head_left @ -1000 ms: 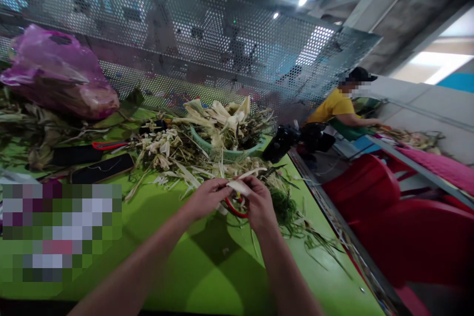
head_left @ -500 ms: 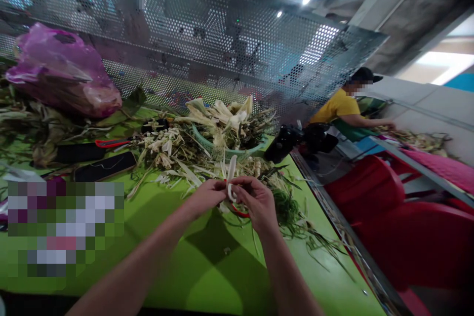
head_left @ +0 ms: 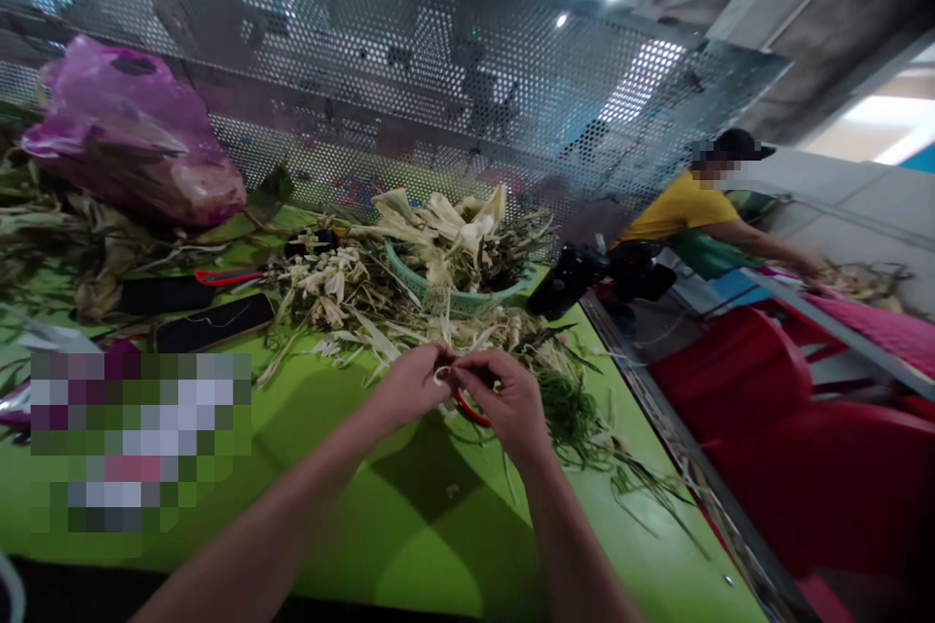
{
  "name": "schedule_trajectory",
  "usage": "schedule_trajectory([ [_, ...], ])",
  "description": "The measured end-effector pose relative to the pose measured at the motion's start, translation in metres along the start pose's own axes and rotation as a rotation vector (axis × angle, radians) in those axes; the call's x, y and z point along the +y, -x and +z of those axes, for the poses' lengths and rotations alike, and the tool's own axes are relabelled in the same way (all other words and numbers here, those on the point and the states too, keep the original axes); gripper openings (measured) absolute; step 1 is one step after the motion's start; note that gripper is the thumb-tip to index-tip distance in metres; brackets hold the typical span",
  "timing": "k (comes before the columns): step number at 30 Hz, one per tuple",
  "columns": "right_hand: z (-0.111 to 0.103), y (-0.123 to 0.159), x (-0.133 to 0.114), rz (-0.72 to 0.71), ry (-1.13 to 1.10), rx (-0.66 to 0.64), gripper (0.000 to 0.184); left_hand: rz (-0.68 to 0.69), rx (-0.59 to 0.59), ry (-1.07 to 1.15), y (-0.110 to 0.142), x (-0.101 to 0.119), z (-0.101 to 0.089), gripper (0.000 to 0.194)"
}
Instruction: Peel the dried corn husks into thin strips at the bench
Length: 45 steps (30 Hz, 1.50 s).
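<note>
Close together above the green table point(head_left: 328, 506), my left hand point(head_left: 416, 384) and my right hand point(head_left: 509, 399) pinch a pale strip of dried husk point(head_left: 442, 374). It makes a small curl between my fingertips, and my fingers hide most of it. Just below, partly covered by the right hand, shows a red curved handle point(head_left: 473, 409); what it belongs to I cannot tell. Beyond the hands lies a heap of shredded husk point(head_left: 504, 329). Dark green strands point(head_left: 577, 414) lie to the right of my right hand.
A light green basket point(head_left: 471, 300) piled with dried husks point(head_left: 457, 219) stands at the back. Left of it are a red cutter point(head_left: 226, 277), a black phone point(head_left: 215, 321) and a purple plastic bag point(head_left: 131, 136). A black camera point(head_left: 566, 277), red chairs point(head_left: 737, 360) and a person in yellow point(head_left: 683, 204) are to the right.
The pale husk pieces that stuck up above my fingers have dropped from sight, leaving a small curl. My left hand has turned slightly over it. The view has shifted a little.
</note>
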State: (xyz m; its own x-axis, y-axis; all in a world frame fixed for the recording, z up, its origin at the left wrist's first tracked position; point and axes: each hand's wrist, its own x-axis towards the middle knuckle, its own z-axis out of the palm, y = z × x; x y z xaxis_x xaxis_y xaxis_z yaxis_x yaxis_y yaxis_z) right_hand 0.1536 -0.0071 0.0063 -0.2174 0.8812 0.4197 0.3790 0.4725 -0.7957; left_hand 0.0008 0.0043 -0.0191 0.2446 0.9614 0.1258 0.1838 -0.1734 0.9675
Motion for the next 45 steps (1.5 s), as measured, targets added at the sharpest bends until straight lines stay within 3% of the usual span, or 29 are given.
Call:
schedule_trajectory([
  [4,-0.001,-0.002,-0.001,-0.078,0.119,-0.028,0.009,-0.042,0.053,-0.113,0.001,0.003,-0.001,0.014],
  [13,-0.001,-0.001,0.002,-0.130,0.179,-0.084,0.013,0.029,0.041,-0.337,0.008,0.015,-0.004,0.018],
  [19,-0.003,-0.001,-0.006,-0.157,0.181,-0.198,0.023,0.048,0.009,-0.339,0.009,0.013,-0.004,0.019],
  [26,-0.003,-0.001,-0.010,-0.163,0.153,-0.204,0.015,0.034,0.031,-0.373,0.007,0.012,-0.004,0.018],
  [34,-0.002,-0.002,-0.011,-0.109,0.139,-0.214,0.010,0.016,0.048,-0.425,0.008,0.014,-0.005,0.017],
  [40,0.002,-0.002,-0.009,-0.045,0.152,-0.271,0.007,0.112,0.016,-0.507,0.009,0.007,-0.004,0.021],
  [45,0.005,-0.003,-0.006,0.011,0.176,-0.238,0.008,0.118,-0.020,-0.525,0.010,0.010,-0.004,0.021],
])
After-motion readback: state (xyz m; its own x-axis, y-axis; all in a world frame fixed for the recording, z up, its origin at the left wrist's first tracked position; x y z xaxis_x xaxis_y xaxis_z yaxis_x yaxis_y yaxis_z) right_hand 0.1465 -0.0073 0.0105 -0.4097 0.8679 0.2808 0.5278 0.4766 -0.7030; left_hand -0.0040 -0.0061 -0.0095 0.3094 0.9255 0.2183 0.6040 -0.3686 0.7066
